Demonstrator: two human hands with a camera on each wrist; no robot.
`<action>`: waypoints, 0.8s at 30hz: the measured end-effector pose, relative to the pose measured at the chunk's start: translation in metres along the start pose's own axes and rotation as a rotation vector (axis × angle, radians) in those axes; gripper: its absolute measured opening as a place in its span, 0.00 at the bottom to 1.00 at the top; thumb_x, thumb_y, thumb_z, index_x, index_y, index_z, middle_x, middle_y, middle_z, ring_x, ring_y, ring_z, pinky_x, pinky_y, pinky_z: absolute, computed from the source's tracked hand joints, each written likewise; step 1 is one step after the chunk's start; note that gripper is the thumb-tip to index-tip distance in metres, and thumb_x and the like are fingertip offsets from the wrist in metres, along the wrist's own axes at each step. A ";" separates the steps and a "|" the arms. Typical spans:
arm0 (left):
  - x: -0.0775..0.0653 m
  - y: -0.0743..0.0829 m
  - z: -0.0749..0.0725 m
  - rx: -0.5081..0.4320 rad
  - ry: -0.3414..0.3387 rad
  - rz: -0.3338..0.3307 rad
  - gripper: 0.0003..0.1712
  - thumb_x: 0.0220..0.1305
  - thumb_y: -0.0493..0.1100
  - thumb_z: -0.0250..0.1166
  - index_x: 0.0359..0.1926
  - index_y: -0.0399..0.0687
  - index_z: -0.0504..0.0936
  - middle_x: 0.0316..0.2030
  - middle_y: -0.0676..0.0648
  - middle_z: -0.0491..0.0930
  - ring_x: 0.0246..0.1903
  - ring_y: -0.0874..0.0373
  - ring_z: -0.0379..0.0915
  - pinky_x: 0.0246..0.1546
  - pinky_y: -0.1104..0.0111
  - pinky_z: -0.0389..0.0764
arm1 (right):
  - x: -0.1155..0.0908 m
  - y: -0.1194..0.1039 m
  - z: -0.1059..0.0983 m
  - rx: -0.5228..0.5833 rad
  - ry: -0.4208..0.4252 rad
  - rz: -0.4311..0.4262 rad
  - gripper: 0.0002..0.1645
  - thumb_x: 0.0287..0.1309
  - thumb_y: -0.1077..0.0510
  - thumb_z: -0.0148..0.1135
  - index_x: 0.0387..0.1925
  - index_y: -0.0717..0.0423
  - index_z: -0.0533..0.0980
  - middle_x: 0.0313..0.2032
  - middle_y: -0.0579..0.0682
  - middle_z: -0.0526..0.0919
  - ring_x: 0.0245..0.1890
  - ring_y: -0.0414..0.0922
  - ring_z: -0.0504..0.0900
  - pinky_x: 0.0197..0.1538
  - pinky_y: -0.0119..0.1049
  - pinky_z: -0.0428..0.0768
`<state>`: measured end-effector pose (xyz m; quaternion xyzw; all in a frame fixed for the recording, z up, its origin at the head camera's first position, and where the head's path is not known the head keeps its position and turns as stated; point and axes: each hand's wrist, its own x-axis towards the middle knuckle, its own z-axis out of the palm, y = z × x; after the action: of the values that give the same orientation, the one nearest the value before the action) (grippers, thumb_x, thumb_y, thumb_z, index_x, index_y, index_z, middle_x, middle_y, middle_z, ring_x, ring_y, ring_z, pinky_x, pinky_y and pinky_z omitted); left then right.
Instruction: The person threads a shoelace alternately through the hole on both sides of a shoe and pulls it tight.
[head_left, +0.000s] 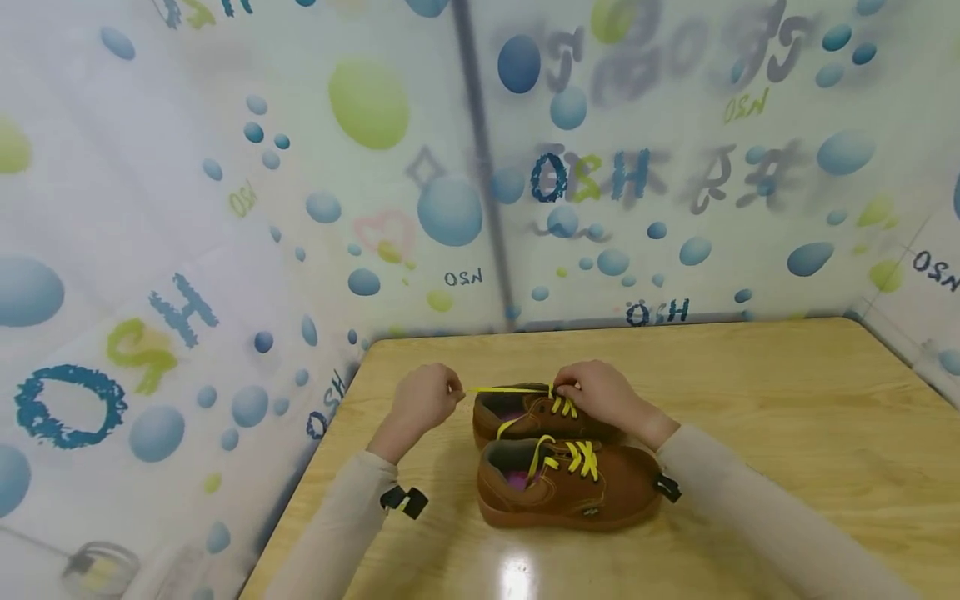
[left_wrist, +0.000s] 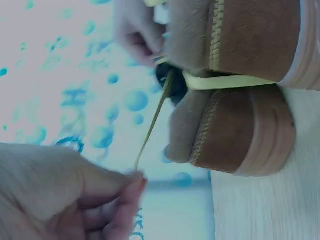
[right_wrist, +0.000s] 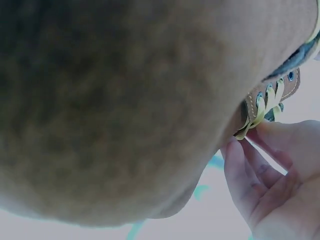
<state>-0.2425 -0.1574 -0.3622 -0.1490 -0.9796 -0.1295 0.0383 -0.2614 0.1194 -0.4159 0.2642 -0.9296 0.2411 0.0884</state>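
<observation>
Two brown shoes with yellow laces lie side by side on the table, toes to the right. My left hand [head_left: 427, 404] pinches a yellow shoelace [head_left: 510, 389] between thumb and fingertips. The lace runs taut from there to the far shoe [head_left: 534, 411]. At that shoe's eyelets my right hand [head_left: 603, 396] pinches the lacing; the right wrist view shows its thumb and fingers [right_wrist: 245, 175] meeting on the lace. The near shoe [head_left: 626, 483], also laced in yellow, is touched by neither hand. One lace hangs over the far shoe's side, between both shoes.
The wooden table [head_left: 787, 417] spreads right of the shoes. Behind it and at left stands a pale curtain [head_left: 660, 100] printed with blue and green drops. Black straps [head_left: 405, 502] are on both sleeves at the wrists.
</observation>
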 end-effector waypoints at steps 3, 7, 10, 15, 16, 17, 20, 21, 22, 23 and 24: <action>0.004 -0.007 -0.001 -0.288 -0.028 0.113 0.08 0.70 0.41 0.62 0.36 0.43 0.83 0.36 0.46 0.85 0.32 0.57 0.78 0.34 0.64 0.80 | -0.001 0.000 -0.003 -0.006 -0.002 -0.004 0.07 0.65 0.58 0.62 0.40 0.51 0.85 0.38 0.49 0.89 0.40 0.48 0.87 0.46 0.48 0.83; 0.016 0.000 0.013 -0.831 -0.147 0.309 0.15 0.77 0.44 0.50 0.45 0.35 0.74 0.56 0.39 0.79 0.56 0.51 0.76 0.60 0.56 0.76 | 0.000 -0.002 -0.006 -0.015 0.000 0.004 0.07 0.65 0.58 0.62 0.40 0.52 0.85 0.38 0.49 0.89 0.40 0.49 0.87 0.45 0.48 0.83; 0.020 0.013 0.025 -1.100 -0.275 0.355 0.18 0.79 0.47 0.45 0.46 0.34 0.70 0.56 0.39 0.80 0.57 0.53 0.77 0.61 0.58 0.77 | 0.001 -0.004 -0.003 -0.028 -0.004 0.006 0.07 0.64 0.58 0.63 0.39 0.52 0.85 0.37 0.49 0.89 0.39 0.48 0.87 0.45 0.47 0.83; 0.015 0.023 0.028 -1.168 -0.308 0.330 0.13 0.80 0.45 0.43 0.41 0.39 0.68 0.32 0.50 0.76 0.33 0.61 0.74 0.41 0.67 0.79 | -0.002 -0.009 0.002 -0.067 0.003 -0.002 0.05 0.63 0.58 0.64 0.35 0.51 0.85 0.34 0.47 0.89 0.33 0.44 0.85 0.41 0.42 0.83; 0.013 0.021 0.025 -1.141 -0.272 0.329 0.13 0.79 0.43 0.44 0.40 0.38 0.68 0.29 0.49 0.73 0.29 0.59 0.71 0.37 0.67 0.77 | -0.002 -0.009 0.001 -0.074 0.004 -0.008 0.05 0.63 0.58 0.64 0.34 0.51 0.85 0.33 0.47 0.88 0.33 0.43 0.85 0.40 0.42 0.83; 0.010 0.019 0.022 -1.102 -0.240 0.323 0.12 0.79 0.41 0.44 0.39 0.38 0.67 0.27 0.49 0.70 0.27 0.57 0.68 0.34 0.67 0.75 | -0.003 -0.009 0.000 -0.082 0.005 -0.018 0.05 0.63 0.59 0.64 0.34 0.51 0.85 0.32 0.47 0.88 0.32 0.42 0.84 0.39 0.41 0.83; 0.002 0.007 0.020 -0.960 -0.176 0.279 0.10 0.78 0.38 0.47 0.38 0.36 0.68 0.24 0.46 0.68 0.24 0.48 0.65 0.27 0.68 0.71 | -0.003 -0.008 -0.003 -0.067 -0.019 -0.011 0.06 0.63 0.59 0.64 0.33 0.52 0.85 0.32 0.47 0.88 0.31 0.41 0.84 0.38 0.40 0.82; 0.001 0.004 0.022 -0.912 -0.177 0.271 0.10 0.77 0.38 0.48 0.38 0.36 0.69 0.24 0.45 0.69 0.23 0.46 0.66 0.25 0.69 0.70 | -0.003 -0.007 -0.004 -0.063 -0.029 -0.007 0.06 0.63 0.58 0.64 0.33 0.52 0.86 0.32 0.47 0.89 0.30 0.41 0.84 0.38 0.39 0.82; 0.001 0.002 0.024 -0.874 -0.185 0.274 0.10 0.77 0.39 0.49 0.38 0.36 0.70 0.24 0.44 0.70 0.24 0.45 0.67 0.25 0.70 0.70 | -0.002 -0.006 -0.005 -0.057 -0.039 0.001 0.06 0.63 0.58 0.64 0.33 0.52 0.86 0.33 0.47 0.89 0.30 0.40 0.83 0.37 0.39 0.82; 0.001 0.000 0.027 -0.850 -0.199 0.275 0.10 0.77 0.39 0.49 0.39 0.36 0.70 0.24 0.44 0.71 0.24 0.44 0.68 0.25 0.70 0.71 | -0.002 -0.004 -0.006 -0.054 -0.050 0.009 0.06 0.63 0.58 0.64 0.33 0.52 0.86 0.33 0.47 0.89 0.30 0.40 0.83 0.37 0.38 0.82; 0.002 -0.001 0.029 -0.838 -0.207 0.280 0.10 0.77 0.40 0.49 0.39 0.36 0.71 0.25 0.44 0.72 0.25 0.44 0.69 0.26 0.71 0.72 | -0.001 -0.003 -0.007 -0.042 -0.061 0.025 0.07 0.63 0.58 0.64 0.33 0.51 0.86 0.33 0.47 0.89 0.30 0.40 0.83 0.36 0.38 0.81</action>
<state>-0.2454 -0.1504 -0.3902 -0.2947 -0.8119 -0.4927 -0.1061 -0.2585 0.1212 -0.4091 0.2578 -0.9401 0.2143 0.0624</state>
